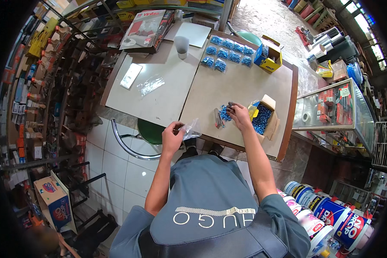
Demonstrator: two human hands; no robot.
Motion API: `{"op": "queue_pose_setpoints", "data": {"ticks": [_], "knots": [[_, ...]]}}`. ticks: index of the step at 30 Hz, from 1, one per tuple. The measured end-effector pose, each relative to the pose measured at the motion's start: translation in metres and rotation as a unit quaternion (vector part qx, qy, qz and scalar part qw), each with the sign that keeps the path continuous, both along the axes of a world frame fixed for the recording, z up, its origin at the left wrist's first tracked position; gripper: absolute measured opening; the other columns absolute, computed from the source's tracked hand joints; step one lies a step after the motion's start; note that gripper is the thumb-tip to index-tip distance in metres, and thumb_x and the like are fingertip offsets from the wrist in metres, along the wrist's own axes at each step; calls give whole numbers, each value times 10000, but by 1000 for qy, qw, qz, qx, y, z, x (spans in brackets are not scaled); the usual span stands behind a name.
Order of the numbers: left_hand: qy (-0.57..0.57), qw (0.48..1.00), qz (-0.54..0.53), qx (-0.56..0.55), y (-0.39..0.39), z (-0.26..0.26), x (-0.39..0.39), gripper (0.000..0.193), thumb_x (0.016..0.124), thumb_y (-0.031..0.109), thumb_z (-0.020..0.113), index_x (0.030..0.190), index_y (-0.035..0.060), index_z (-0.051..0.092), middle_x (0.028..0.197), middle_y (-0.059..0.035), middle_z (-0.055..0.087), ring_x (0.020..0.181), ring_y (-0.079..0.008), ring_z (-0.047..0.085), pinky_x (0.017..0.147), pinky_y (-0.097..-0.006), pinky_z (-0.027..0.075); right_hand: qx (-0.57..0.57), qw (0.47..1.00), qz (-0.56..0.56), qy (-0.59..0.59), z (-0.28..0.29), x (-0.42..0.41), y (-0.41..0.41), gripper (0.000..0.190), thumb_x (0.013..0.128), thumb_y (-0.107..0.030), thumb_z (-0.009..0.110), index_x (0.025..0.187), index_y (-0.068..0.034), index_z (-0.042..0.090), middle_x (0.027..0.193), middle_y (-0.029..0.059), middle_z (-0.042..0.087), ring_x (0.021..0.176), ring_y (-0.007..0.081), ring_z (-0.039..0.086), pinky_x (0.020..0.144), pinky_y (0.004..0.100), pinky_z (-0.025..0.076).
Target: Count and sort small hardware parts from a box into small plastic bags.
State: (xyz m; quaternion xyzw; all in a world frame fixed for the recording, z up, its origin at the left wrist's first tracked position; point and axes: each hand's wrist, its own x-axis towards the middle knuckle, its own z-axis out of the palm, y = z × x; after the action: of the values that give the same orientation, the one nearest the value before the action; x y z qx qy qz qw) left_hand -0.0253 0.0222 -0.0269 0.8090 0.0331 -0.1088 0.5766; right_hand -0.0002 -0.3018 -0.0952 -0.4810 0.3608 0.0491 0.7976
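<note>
My left hand (173, 136) pinches a small clear plastic bag (191, 129) just off the table's near edge. Over a loose pile of blue screws (225, 113), my right hand (238, 114) has its fingers curled; whether it holds any screws cannot be told. A stapler (218, 118) lies beside the pile, on its left. An open cardboard box full of blue screws (261, 118) stands to the right of the right hand. Farther back, several filled clear bags of blue screws (222, 53) lie in rows. Flat empty clear bags (151, 84) rest on the left part of the table.
A yellow and blue box (268, 54) stands at the back right, near a translucent cup (182, 47) and a large printed box (145, 29). A white packet (131, 75) lies at left. A green stool (150, 130) is under the near edge; another person's arm (66, 246) shows lower left.
</note>
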Motion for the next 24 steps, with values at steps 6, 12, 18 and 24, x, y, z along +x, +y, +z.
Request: {"op": "queue_pose_setpoints", "data": {"ticks": [6,12,18,24], "knots": [[1,1000,9,11,12,4,0,186,920,82,718,1066,-33,709,848,-61,724,730,-89,649,634,-256,514,-255,945,202,-25,-7,28,38,274,948,-37,591,1191,46,687,1014,169,744,864,205,728,759,325,602],[2,1000,30,6,25,2,6,168,925,77,712,1050,-35,702,826,-43,702,725,-72,621,618,-253,497,-518,780,331,-115,-17,43,81,210,882,-65,652,1071,21,683,1026,301,696,1015,486,659,859,529,545],[8,999,44,11,40,3,9,161,929,80,710,1039,-36,699,829,-43,698,711,-75,613,607,-255,490,-603,686,392,-112,-18,41,105,127,910,-63,610,987,19,670,1052,264,660,993,469,670,843,516,551],[25,999,44,10,48,-1,14,166,932,93,708,1041,-31,702,829,-46,699,714,-81,621,615,-255,494,-577,706,387,-135,-12,40,101,169,897,-85,653,1049,-26,699,1081,231,648,1032,437,664,880,500,546]]}}
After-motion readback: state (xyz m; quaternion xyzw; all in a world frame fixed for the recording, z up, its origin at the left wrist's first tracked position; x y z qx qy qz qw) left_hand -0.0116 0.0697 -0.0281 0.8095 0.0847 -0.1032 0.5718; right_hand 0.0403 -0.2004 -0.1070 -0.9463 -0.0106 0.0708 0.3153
